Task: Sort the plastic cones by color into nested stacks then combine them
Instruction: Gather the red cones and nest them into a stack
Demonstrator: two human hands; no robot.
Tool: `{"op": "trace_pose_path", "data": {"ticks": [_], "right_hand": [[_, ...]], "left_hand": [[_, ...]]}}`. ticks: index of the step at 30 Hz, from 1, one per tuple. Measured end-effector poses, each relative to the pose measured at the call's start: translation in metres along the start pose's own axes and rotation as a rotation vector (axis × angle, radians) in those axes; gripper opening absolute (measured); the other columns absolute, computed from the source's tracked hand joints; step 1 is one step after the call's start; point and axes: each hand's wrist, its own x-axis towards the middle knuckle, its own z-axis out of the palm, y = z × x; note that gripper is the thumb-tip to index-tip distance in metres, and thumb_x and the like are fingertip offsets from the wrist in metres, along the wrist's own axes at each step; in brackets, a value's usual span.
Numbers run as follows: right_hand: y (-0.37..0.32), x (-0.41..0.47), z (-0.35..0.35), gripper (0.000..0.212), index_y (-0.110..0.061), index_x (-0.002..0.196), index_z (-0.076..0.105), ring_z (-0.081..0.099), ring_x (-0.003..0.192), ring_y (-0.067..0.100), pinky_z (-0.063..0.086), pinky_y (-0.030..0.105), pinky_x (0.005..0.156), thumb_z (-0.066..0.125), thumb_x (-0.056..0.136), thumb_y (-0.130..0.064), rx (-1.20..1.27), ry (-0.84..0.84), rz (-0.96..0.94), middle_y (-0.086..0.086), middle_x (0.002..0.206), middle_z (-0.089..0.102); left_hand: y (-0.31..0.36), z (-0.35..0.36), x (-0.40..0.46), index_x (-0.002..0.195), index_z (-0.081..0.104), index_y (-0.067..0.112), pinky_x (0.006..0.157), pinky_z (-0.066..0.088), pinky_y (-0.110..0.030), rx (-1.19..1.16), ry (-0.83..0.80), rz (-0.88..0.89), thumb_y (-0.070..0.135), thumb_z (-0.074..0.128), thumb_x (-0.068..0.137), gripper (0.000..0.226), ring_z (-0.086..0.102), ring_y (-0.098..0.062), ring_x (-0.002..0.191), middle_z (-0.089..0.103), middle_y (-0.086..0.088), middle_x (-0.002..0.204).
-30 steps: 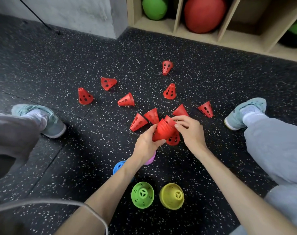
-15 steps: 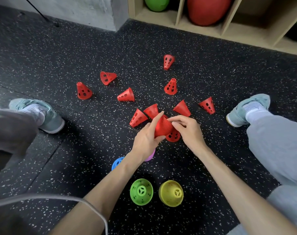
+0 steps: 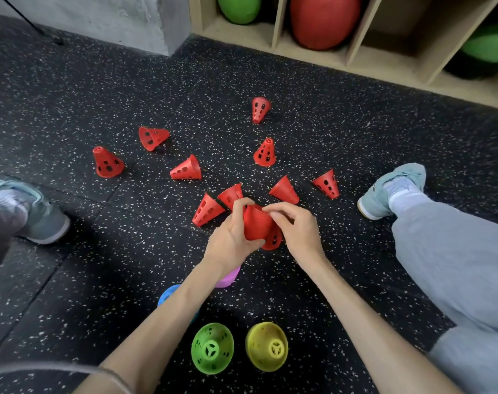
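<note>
Sorting looks mostly done: both hands, left hand and right hand, grip the red stack; loose red cones beyond await nesting.

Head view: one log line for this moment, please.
phase: stacking red | left hand: grips red stack | right hand: pinches stack rim | green stack, yellow stack: on floor

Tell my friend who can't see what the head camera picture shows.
Two hands, left hand and right hand, hold a red cone stack above a dark speckled floor. Loose red cones lie scattered beyond; green stack and yellow stack stand nearer.
</note>
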Motion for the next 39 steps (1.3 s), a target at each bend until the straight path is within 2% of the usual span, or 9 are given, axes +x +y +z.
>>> {"op": "trace_pose_path", "data": {"ticks": [2,8,14,18,23,28,31,35,39], "right_hand": [[0.0,0.005,0.0,0.023,-0.024,0.106,0.077,0.068,0.094,-0.005,0.051,0.015,0.086,0.057,0.101,-0.013,0.053,0.072,0.029,-0.014,0.095,0.076],[0.019,0.011,0.005,0.027,-0.028,0.113,0.073,0.065,0.1,-0.004,0.054,0.032,0.095,0.046,0.106,-0.027,0.083,0.224,0.145,-0.015,0.105,0.074],[0.029,0.016,0.008,0.031,-0.026,0.129,0.068,0.051,0.116,-0.001,0.04,0.021,0.103,0.054,0.104,-0.016,-0.042,-0.042,0.282,-0.011,0.134,0.063],[0.041,0.009,0.014,0.03,-0.026,0.129,0.065,0.055,0.11,0.006,0.037,0.006,0.074,0.063,0.1,-0.015,-0.117,-0.165,0.365,-0.008,0.122,0.064],[0.05,0.008,0.014,0.033,-0.027,0.119,0.066,0.054,0.108,0.01,0.04,0.025,0.088,0.076,0.09,-0.016,-0.177,-0.131,0.372,-0.007,0.117,0.06],[0.06,0.001,0.012,0.039,-0.029,0.122,0.065,0.056,0.117,0.014,0.044,0.029,0.095,0.078,0.088,-0.016,-0.167,-0.135,0.401,-0.005,0.124,0.064],[0.06,-0.003,0.009,0.032,-0.031,0.12,0.066,0.061,0.117,0.014,0.047,0.037,0.103,0.075,0.091,-0.021,-0.157,-0.046,0.361,-0.012,0.117,0.069],[0.045,-0.004,-0.003,0.026,-0.033,0.117,0.066,0.064,0.109,0.01,0.05,0.036,0.1,0.073,0.092,-0.032,-0.088,0.165,0.315,-0.014,0.111,0.07],[0.024,0.0,-0.016,0.026,-0.028,0.113,0.066,0.071,0.097,0.013,0.057,0.041,0.096,0.075,0.089,-0.034,0.212,0.387,0.334,-0.011,0.107,0.069]], "left_hand": [[0.001,0.004,-0.001,0.134,0.026,0.042,0.075,0.057,-0.049,-0.02,0.023,-0.015,0.031,0.083,0.08,0.08,0.065,-0.027,0.083,0.063,0.0,0.106],[-0.008,0.005,-0.001,0.135,0.025,0.043,0.075,0.057,-0.048,-0.014,0.049,-0.017,0.032,0.084,0.08,0.081,0.066,-0.025,0.082,0.065,0.002,0.101],[-0.012,0.004,-0.008,0.135,0.026,0.043,0.075,0.057,-0.049,-0.006,0.062,-0.015,0.029,0.085,0.078,0.083,0.065,-0.026,0.082,0.064,0.002,0.097],[-0.011,0.003,-0.01,0.136,0.027,0.043,0.072,0.058,-0.048,-0.028,0.078,-0.027,0.029,0.084,0.078,0.083,0.067,-0.026,0.082,0.066,0.003,0.101],[-0.008,0.001,-0.011,0.136,0.027,0.043,0.074,0.057,-0.049,-0.022,0.072,-0.043,0.029,0.084,0.079,0.082,0.066,-0.026,0.084,0.067,0.003,0.103],[-0.006,0.0,-0.013,0.136,0.028,0.042,0.075,0.056,-0.049,-0.026,0.071,-0.056,0.031,0.085,0.079,0.082,0.066,-0.027,0.086,0.067,0.003,0.102],[-0.005,-0.001,-0.013,0.136,0.028,0.041,0.075,0.056,-0.048,-0.014,0.073,-0.061,0.031,0.085,0.079,0.081,0.065,-0.026,0.086,0.066,0.003,0.1],[-0.003,-0.002,-0.014,0.136,0.027,0.041,0.075,0.055,-0.046,-0.005,0.075,-0.077,0.031,0.085,0.08,0.081,0.065,-0.025,0.085,0.065,0.004,0.097],[-0.002,-0.004,-0.014,0.136,0.024,0.044,0.077,0.054,-0.045,0.005,0.057,-0.09,0.033,0.084,0.081,0.082,0.065,-0.025,0.087,0.064,0.004,0.101]]}}
